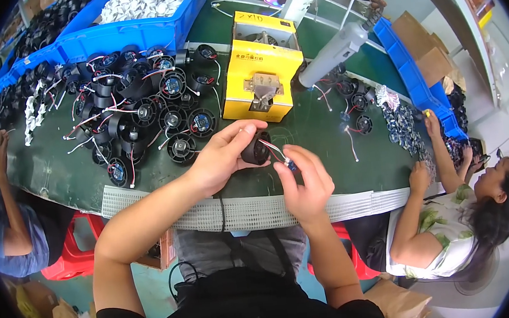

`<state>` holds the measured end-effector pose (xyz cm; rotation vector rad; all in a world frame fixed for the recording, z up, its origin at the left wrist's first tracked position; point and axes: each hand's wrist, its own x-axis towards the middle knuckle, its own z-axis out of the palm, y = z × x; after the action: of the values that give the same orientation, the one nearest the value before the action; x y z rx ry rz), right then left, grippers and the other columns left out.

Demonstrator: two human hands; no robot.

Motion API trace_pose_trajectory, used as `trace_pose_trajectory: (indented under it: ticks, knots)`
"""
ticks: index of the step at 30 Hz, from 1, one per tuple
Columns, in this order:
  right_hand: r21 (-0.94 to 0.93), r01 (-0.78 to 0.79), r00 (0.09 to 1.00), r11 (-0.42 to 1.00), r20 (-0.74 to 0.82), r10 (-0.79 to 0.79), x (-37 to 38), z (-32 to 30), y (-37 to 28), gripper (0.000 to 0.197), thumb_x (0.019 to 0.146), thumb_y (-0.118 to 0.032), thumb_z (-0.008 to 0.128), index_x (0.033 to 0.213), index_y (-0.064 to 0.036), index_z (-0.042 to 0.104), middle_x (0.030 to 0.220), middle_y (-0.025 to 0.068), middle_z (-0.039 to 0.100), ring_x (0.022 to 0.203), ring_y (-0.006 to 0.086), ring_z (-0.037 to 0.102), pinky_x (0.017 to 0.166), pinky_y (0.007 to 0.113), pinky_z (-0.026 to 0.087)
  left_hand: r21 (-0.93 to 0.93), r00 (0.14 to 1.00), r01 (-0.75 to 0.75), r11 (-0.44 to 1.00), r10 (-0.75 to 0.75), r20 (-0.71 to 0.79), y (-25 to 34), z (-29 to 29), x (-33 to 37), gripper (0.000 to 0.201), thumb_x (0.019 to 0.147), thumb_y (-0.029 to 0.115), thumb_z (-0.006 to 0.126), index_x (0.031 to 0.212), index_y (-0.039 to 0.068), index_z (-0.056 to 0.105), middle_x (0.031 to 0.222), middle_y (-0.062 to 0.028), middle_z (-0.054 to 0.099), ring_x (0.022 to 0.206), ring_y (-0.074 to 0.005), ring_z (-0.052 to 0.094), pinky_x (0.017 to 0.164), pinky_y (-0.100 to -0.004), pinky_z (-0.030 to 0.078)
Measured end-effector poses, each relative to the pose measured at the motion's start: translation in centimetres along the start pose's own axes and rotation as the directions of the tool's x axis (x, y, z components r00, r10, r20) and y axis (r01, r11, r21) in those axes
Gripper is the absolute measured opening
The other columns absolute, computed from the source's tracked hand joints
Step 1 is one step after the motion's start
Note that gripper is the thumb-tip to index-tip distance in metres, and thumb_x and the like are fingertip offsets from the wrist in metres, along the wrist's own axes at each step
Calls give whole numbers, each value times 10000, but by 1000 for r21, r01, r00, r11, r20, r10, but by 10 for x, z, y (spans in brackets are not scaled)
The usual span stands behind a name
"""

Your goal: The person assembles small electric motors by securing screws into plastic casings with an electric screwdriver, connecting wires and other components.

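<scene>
My left hand (222,151) grips a black round motor housing (255,151) above the green table, thumb on top and fingers around its side. Red and white wires run out of the housing toward my right hand (306,186). Between its thumb and fingertips, that hand pinches a small blue circuit board (292,165) at the wires' end. Just beyond the housing stands a yellow box-shaped machine (261,61) with a metal fixture on its front. Left of the machine lies a heap of similar black motor housings (141,108), several with blue boards and loose wires.
A grey cylindrical tool (333,54) stands right of the machine. Blue bins (158,29) hold white parts at the back left. Small boards (403,128) are piled at the right, where a co-worker (435,222) sits. Another person's arms (6,187) show at the far left.
</scene>
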<state>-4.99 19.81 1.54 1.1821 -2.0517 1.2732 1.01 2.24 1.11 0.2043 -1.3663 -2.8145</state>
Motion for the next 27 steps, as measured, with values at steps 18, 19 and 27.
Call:
trace_pose_trajectory:
  ticks: [18, 19, 27]
  knots:
    - [656, -467, 837, 593, 111, 536, -3, 27, -9, 274, 733, 2, 820, 921, -33, 623, 870, 51, 626, 744, 80, 578, 676, 229, 482, -56, 962, -79, 995, 91, 257, -7, 0, -7, 408, 1041, 228, 419, 1415, 67, 384, 1379, -87, 456, 1259, -187, 459, 1060, -364, 384]
    - [657, -469, 836, 591, 115, 536, -5, 30, -5, 274, 733, 2, 820, 921, -33, 623, 870, 51, 626, 744, 80, 578, 676, 229, 482, -53, 955, -100, 994, 110, 276, -7, 2, -8, 433, 1046, 238, 391, 1435, 52, 346, 1411, -121, 434, 1294, -224, 442, 1090, -393, 358]
    - [771, -439, 852, 462, 194, 486, 7, 36, -5, 363, 768, 97, 740, 1041, -2, 522, 987, 94, 608, 893, 150, 620, 776, 270, 509, 263, 941, -231, 937, 147, 305, -1, 3, -12, 520, 1024, 239, 485, 1466, 60, 279, 1378, -90, 418, 1282, -167, 407, 1066, -298, 351]
